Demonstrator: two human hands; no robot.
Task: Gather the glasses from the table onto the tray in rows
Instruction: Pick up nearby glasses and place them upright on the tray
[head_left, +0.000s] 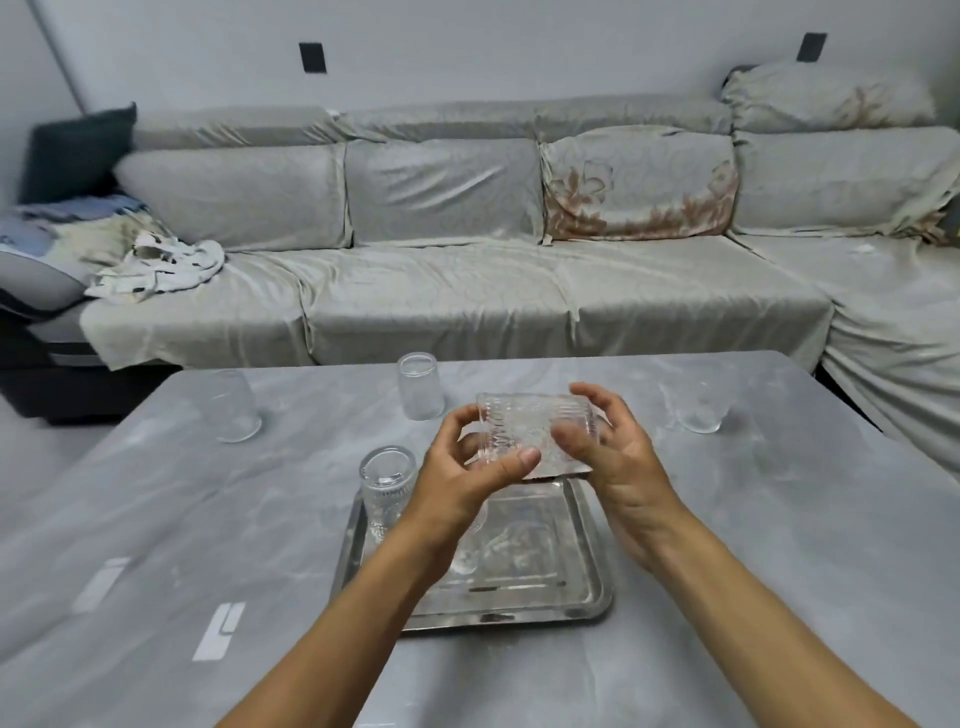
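Both hands up over the far edge of the tray (582, 597), sharing one patterned glass (524, 431) held sideways in the air. Left hand (467, 467) curled around its near-left end, thumb across the front, fingers behind. Right hand (608, 441) cupping the right end, fingers partly bent over the top, not fully closed. Glass clear of the tray, not touching anything below.

Metal tray sitting near the middle of the grey surface (208, 519), closer to the near side. One ribbed glass (387, 488) standing at the tray's far-left corner, right by the rim, mouth down as far as can be told. Rest of the tray floor partly hidden by the left forearm, something glassy under there but too blurry to call.

Three more glasses still out on the surface: a clear one (420, 387) just past the tray toward the far edge, another (235, 405) far left, and one (698, 408) far right. All well apart from each other, none close to the surface edge except the middle one, fairly near the far side.

Loads of open room on the left and right of the tray, and along the near edge too. Two pale strips (218, 631) on the near left of the surface. Covered sofa (467, 260) right behind the far edge.
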